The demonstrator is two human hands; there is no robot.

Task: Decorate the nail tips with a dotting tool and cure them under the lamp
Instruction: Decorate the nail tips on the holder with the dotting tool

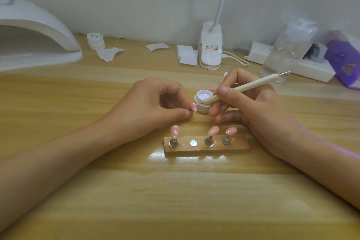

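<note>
left hand (155, 101) pinches a glossy pink nail tip (57, 107)... left hand (155, 101) pinches a glossy pink nail tip (193, 107); right hand (259, 107) grips a slim cream dotting tool (243, 89), its metal point on the tip, beside a round white pot (203, 110).

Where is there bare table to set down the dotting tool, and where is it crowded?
Bare: the wood in front of the wooden stand, between the forearms, and left of the left hand, before the curing lamp. Crowded: the back edge, with wipes, desk lamp base and power strip.

The curing lamp (35, 31) is cut off at the left edge.
</note>
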